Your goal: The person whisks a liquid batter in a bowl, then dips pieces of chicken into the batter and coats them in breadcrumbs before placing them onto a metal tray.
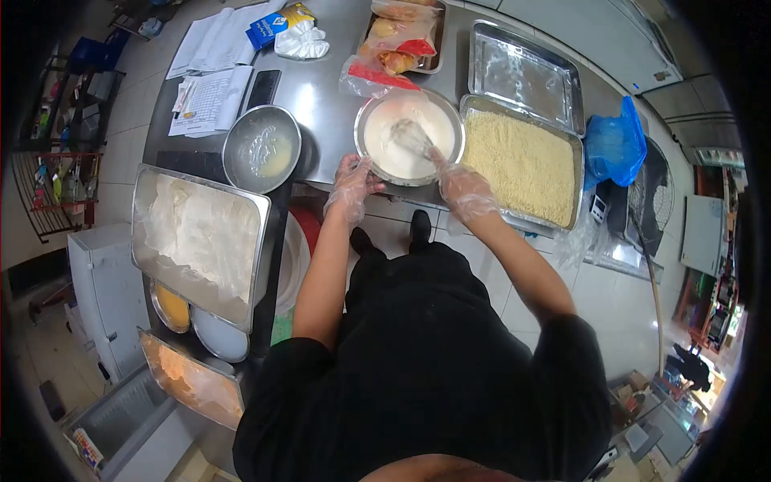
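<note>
A steel mixing bowl (457, 153) of white batter (381, 132) stands at the table's near edge. My right hand (466, 191), in a clear plastic glove, is closed around the handle of a wire whisk (411, 138), whose wires dip into the batter. My left hand (352, 189), gloved too, grips the bowl's lower left rim with fingers and thumb. Right beside the bowl is a steel tray (580, 189) of pale yellow crumbs (518, 165).
An empty steel tray (522, 76) lies behind the crumbs, and bagged food in a tray (401, 40) behind the bowl. To the left are a smaller bowl (261, 149), a phone (263, 88), papers (213, 100) and a flour tray (201, 241). A blue bag (614, 145) sits far right.
</note>
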Available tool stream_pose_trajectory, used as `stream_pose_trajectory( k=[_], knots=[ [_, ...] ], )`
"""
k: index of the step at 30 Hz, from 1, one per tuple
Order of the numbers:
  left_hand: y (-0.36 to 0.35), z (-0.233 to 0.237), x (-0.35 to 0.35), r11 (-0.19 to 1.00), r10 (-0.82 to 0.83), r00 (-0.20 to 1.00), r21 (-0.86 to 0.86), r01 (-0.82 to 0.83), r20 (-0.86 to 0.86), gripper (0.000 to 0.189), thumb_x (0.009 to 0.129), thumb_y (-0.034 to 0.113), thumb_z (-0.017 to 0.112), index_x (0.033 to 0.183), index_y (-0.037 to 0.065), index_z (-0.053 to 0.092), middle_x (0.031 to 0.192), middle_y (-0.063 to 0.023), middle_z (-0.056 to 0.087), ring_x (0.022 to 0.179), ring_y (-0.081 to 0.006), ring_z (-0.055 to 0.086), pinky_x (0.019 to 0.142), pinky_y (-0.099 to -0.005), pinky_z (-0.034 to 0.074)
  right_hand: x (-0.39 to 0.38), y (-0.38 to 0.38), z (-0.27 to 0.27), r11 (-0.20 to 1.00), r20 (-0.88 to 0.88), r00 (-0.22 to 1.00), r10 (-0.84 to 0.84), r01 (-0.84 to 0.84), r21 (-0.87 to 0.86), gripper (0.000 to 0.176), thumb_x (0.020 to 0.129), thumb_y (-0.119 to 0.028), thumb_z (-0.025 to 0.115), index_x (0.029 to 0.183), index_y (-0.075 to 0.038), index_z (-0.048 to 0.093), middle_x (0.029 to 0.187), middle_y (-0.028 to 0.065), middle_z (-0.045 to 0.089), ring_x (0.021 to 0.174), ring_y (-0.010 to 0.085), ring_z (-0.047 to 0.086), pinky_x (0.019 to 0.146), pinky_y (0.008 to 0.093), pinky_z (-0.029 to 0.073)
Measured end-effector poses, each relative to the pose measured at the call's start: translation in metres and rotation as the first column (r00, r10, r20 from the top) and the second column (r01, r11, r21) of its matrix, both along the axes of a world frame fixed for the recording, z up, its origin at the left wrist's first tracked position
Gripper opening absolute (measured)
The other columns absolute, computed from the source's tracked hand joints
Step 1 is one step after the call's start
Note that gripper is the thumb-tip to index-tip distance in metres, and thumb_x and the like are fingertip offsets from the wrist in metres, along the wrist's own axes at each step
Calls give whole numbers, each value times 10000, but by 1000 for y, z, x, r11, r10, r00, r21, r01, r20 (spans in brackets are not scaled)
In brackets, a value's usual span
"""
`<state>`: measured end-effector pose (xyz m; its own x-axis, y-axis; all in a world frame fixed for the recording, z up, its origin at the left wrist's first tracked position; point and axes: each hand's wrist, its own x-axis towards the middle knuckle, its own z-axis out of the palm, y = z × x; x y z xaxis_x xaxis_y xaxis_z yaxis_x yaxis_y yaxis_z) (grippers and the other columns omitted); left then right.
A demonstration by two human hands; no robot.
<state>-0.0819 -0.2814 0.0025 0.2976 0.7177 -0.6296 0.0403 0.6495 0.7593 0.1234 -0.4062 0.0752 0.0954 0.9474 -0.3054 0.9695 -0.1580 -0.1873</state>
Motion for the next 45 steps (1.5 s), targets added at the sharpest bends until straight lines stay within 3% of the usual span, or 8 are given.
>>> stream_pose_trajectory(
  k=[11,18,21,24,32,34,35,45],
  knots=[
    [20,-17,-11,995,-11,993,-96,22,115,404,979,144,630,1286,48,386,1004,-179,626,729,-227,687,592,-331,637,-56,18,-10,976,8,981,-193,193,-105,636,947,-96,464,1543,-6,262,1055,242,688,943,349,693,811,459,552],
    [24,-19,-16,992,-81,987,-85,94,141,476,975,192,656,1322,43,367,1082,-185,610,843,-241,686,749,-336,627,-78,19,-11,950,82,965,-247,258,-177,713,911,-67,522,1550,20,218,1005,209,702,909,327,697,803,421,559],
    [21,-23,-21,988,-106,981,-92,122,164,491,974,193,657,1333,44,357,1093,-191,610,833,-244,693,750,-334,628,-80,17,-28,959,71,959,-275,268,95,695,906,-67,518,1532,49,241,924,237,693,839,342,698,751,435,560],
    [28,-16,-17,988,-114,979,-81,130,171,501,977,191,651,1342,38,344,1097,-200,610,832,-247,695,747,-330,629,-82,21,-18,971,66,978,-198,205,-120,666,925,-74,497,1533,33,248,919,236,698,847,359,698,750,452,557],
    [23,-17,-19,987,-111,979,-97,129,171,505,981,163,637,1348,11,326,1069,-216,618,829,-258,697,742,-338,633,-76,23,-34,966,36,974,-222,224,-129,683,929,-92,500,1549,-12,226,896,248,703,827,387,701,757,497,553],
    [27,-21,-19,992,-106,976,-52,118,190,304,979,105,616,1196,45,411,970,-180,627,702,-236,688,639,-342,643,-83,29,-28,934,55,934,-352,346,92,706,919,-97,514,1561,-54,224,890,255,700,812,387,702,736,507,553],
    [27,-21,-20,992,-104,976,-49,115,190,304,979,105,616,1196,45,411,970,-180,627,702,-236,688,639,-342,643,-85,27,-20,919,112,927,-357,370,-133,730,907,-94,534,1565,-64,218,902,259,700,825,391,701,733,511,555],
    [24,-3,-14,994,-44,993,-99,56,111,315,972,103,625,1210,39,428,969,-185,633,711,-238,694,619,-337,642,-68,34,-26,950,17,952,-305,306,-66,727,909,-81,519,1568,-59,213,957,268,697,885,394,706,784,499,558]
  ],
)
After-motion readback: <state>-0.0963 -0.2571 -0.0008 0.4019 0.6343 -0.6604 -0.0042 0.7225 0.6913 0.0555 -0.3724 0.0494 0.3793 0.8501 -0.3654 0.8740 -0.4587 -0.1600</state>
